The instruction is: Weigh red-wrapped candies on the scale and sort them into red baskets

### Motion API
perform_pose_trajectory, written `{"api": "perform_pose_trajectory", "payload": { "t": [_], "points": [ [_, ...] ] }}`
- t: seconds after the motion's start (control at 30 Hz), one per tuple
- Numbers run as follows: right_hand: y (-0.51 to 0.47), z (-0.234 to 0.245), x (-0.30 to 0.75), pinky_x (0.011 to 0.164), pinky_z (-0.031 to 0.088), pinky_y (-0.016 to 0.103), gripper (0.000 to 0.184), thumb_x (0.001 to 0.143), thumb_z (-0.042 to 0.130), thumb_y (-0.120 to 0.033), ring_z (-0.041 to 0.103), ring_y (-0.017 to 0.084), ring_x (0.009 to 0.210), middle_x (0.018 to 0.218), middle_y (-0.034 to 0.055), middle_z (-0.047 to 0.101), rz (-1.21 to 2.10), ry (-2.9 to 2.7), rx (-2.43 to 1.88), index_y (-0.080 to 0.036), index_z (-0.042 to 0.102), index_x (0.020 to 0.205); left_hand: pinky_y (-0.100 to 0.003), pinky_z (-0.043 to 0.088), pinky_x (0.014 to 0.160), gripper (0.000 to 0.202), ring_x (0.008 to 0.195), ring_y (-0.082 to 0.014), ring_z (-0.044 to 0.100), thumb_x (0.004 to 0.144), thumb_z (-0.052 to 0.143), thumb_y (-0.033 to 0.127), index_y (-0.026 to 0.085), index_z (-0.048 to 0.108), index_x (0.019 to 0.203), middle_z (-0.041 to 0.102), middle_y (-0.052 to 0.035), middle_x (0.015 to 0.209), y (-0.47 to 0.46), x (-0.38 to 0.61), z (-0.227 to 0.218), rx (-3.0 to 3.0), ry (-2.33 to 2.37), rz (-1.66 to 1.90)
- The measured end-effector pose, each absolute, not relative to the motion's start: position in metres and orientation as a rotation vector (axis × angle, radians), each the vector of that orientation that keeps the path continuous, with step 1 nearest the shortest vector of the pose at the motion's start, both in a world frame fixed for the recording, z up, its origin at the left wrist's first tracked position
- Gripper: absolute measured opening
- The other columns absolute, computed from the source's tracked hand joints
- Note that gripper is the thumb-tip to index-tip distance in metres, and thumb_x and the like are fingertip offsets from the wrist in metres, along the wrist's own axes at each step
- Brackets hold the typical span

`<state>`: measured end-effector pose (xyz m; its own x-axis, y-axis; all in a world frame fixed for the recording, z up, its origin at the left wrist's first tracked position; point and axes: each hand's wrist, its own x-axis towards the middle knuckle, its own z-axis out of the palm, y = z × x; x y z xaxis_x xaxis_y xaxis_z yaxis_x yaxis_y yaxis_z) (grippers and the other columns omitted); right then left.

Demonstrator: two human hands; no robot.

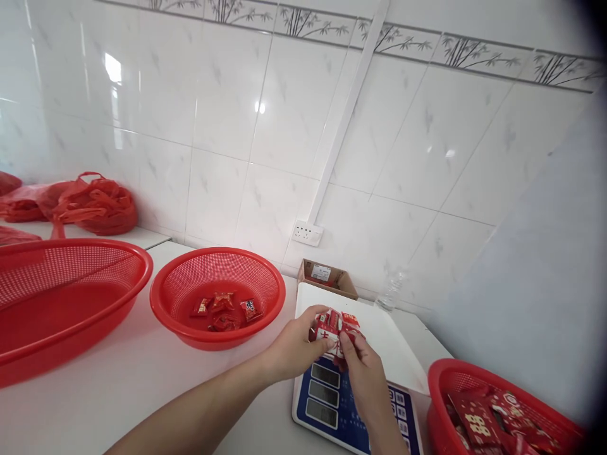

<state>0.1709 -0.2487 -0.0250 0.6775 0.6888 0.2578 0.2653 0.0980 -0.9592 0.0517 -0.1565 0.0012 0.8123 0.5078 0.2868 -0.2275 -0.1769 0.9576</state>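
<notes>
My left hand (291,346) and my right hand (363,370) meet over the white pan of an electronic scale (393,354). Both pinch a small bunch of red and white candy packets (334,327) held just above the pan. The left fingers curl round the packets from the left, and the right thumb and fingers grip them from below. The scale's blue front panel (327,398) with its displays faces me under my hands.
A round red mesh basket (180,278) left of the scale holds several red candies (222,309). A larger red basket (57,309) lies far left, red plastic bags (95,205) behind it. Another red basket (446,385) with red packets is at bottom right. A cardboard box (327,276) and a clear bottle (391,292) stand by the wall.
</notes>
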Motion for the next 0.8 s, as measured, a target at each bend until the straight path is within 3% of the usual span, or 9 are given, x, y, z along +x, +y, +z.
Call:
{"api": "perform_pose_trajectory", "payload": {
  "t": [0.3,0.5,0.67,0.8],
  "points": [
    [-0.265,-0.041,0.171,0.041,0.038,0.024,0.042,0.075,0.052,-0.061,0.049,0.015,0.051,0.059,0.0007,0.057,0.456,-0.809,-1.489,-0.02,0.058,0.078,-0.025,0.043,0.065,0.042,0.068,-0.0117,0.049,0.073,0.06,0.021,0.019,0.052,0.114,0.058,-0.0013,0.081,-0.158,0.061,-0.005,1.603,0.217,0.638],
    [-0.27,-0.039,0.169,0.046,0.038,0.025,0.047,0.074,0.048,-0.066,0.045,0.014,0.048,0.05,-0.0019,0.05,0.328,-0.875,-1.613,-0.021,0.052,0.062,-0.023,0.043,0.059,0.038,0.065,-0.0106,0.047,0.075,0.061,0.036,0.017,0.053,0.106,0.053,-0.0001,0.075,-0.16,0.061,-0.003,1.567,0.257,0.628],
    [-0.27,-0.042,0.168,0.047,0.038,0.024,0.047,0.076,0.045,-0.066,0.045,0.014,0.049,0.052,-0.0016,0.05,0.248,-0.867,-1.637,-0.021,0.051,0.062,-0.022,0.043,0.047,0.045,0.058,-0.0109,0.046,0.075,0.051,0.06,0.015,0.051,0.08,0.047,0.0008,0.067,-0.158,0.063,-0.007,1.621,0.268,0.55],
    [-0.27,-0.039,0.165,0.046,0.037,0.024,0.049,0.076,0.045,-0.066,0.044,0.013,0.047,0.05,-0.0015,0.049,0.236,-0.883,-1.621,-0.021,0.048,0.058,-0.02,0.038,0.042,0.05,0.051,-0.0093,0.043,0.074,0.047,0.066,0.016,0.049,0.072,0.043,0.003,0.058,-0.157,0.065,-0.009,1.635,0.265,0.524]
  ]
}}
